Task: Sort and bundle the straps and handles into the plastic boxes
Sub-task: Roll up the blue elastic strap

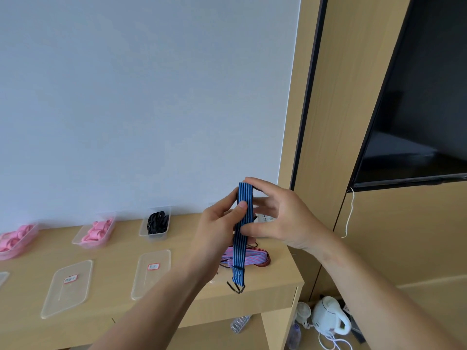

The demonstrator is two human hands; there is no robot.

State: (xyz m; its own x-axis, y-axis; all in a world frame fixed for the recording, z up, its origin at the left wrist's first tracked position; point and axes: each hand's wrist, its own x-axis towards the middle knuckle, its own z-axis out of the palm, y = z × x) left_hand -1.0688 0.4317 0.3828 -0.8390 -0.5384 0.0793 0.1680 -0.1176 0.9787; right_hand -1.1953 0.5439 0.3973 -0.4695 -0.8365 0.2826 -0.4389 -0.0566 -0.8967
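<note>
Holding a blue striped strap [243, 223] upright above the counter [273, 276], my left hand [222, 223] and right hand [283, 215] pinch it closed-fingered. Pink handles [97, 231] and black straps [157, 222] already fill boxes; pink-striped straps [255, 256] remain loose.

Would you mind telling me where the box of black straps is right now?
In the head view, the box of black straps sits at the desk's back edge against the wall, left of the left hand, right of the pink-filled box.
</note>
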